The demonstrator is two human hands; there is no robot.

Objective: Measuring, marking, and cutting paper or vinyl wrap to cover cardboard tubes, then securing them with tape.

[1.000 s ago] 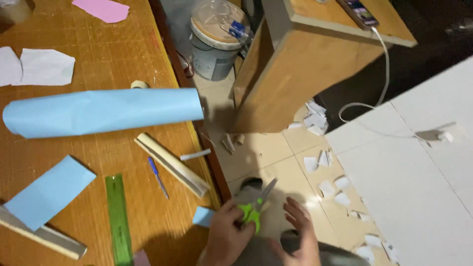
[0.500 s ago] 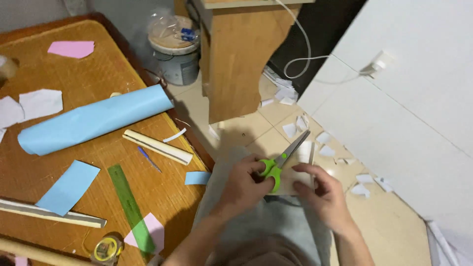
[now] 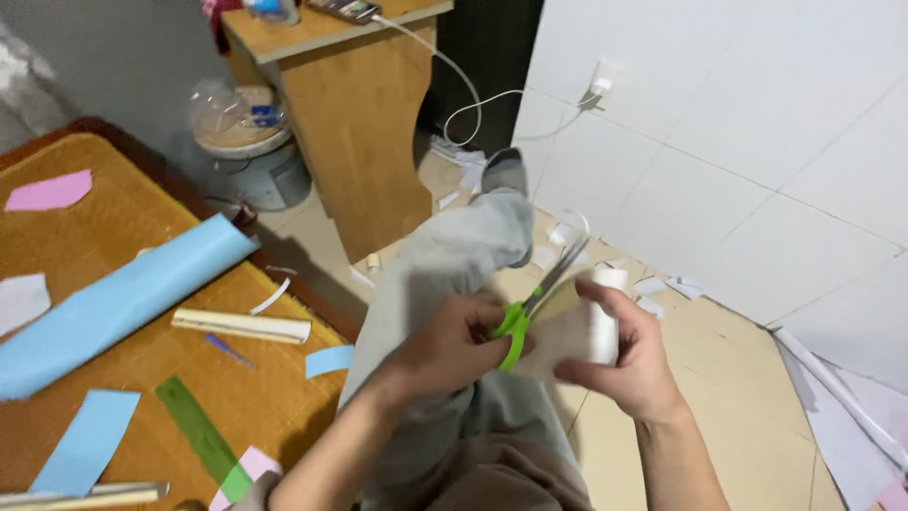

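The left hand is closed around the green handles of the scissors, blades open. The right hand grips a small white paper piece that sits between the blades. The cut looks in progress, not finished. Many white scraps lie on the floor; the blue paper roll rests on the table.

White tiled wall, wooden desk.

Phone with dark screen on wooden stand top; blue label on plastic-wrapped bucket beside stand.
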